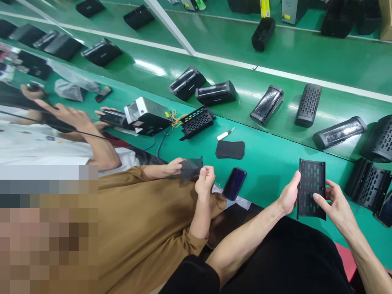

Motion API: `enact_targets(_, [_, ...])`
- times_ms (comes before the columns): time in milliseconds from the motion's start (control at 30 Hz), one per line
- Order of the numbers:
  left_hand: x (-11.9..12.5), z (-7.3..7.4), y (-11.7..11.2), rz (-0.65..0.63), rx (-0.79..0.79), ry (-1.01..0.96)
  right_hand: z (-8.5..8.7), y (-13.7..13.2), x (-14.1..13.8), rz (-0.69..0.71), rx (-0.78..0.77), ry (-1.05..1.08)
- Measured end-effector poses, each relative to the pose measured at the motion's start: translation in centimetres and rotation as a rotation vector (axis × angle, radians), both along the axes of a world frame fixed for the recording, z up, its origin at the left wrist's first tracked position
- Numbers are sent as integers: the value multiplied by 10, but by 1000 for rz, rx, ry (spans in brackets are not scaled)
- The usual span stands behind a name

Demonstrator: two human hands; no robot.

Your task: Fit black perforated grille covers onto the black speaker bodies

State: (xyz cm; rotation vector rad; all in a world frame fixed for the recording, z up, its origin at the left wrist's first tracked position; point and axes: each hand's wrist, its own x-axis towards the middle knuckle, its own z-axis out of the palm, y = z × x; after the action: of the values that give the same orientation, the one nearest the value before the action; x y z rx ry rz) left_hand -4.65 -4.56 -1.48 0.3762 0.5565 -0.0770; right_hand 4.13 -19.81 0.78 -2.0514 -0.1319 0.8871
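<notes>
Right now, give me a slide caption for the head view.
Left hand and right hand hold a black slotted plastic panel over the green workbench, near a black smartphone.

A factory assembly line: black speaker housings (267, 104) ride a long green conveyor belt (306, 61), with seated workers (147, 220) alongside on the left.

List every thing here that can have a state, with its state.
perforated panel, upright, held in both hands
left hand, gripping panel's left edge
right hand, gripping panel's right edge
phone, flat on table, screen dark
fabric sheets, stacked on table
fabric piece, held by co-worker's hands
</notes>
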Motion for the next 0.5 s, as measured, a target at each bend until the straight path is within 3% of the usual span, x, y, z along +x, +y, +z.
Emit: enact_targets(500, [2, -2, -9, -8, -11, 46, 1, 8, -5, 52, -50, -15])
